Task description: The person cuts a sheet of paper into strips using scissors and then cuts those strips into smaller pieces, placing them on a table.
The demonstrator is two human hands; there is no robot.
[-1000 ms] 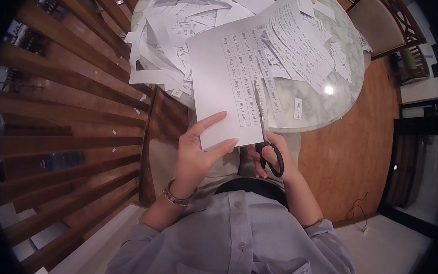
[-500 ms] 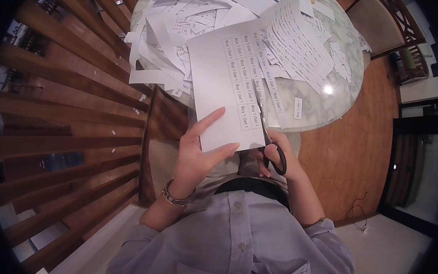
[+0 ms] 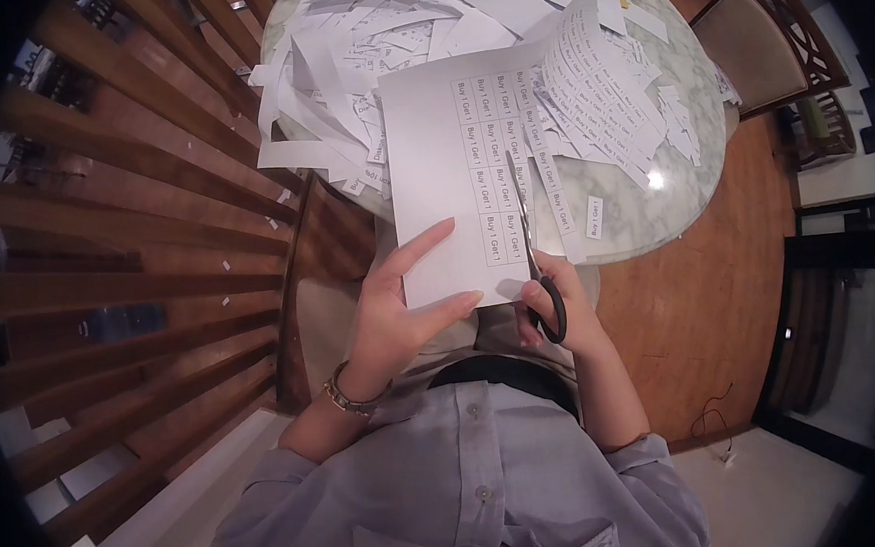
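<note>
My left hand [image 3: 399, 301] holds a white sheet [image 3: 433, 194] by its lower left part, thumb on top. Rows of "Buy 1 Get 1" are printed on the sheet, and its far right part curls up. In my right hand [image 3: 562, 301] are black-handled scissors [image 3: 552, 312], fingers in the loops. Their blades lie along a printed column near the sheet's right side. A partly cut strip [image 3: 559, 206] hangs apart to the right of the blades. One small cut slip [image 3: 594, 218] lies on the marble table to the right.
The round marble table [image 3: 697, 172] bears a heap of paper strips and scraps [image 3: 393, 36] at its far side. Wooden slats [image 3: 147, 271] stand at the left. A chair [image 3: 754, 44] is at the far right. A thin cable lies on the floor at lower right.
The sheet has shifted slightly right and toward me. My right hand and the scissors have moved a little down, and the blades look closer together. The strip has swung slightly right.
</note>
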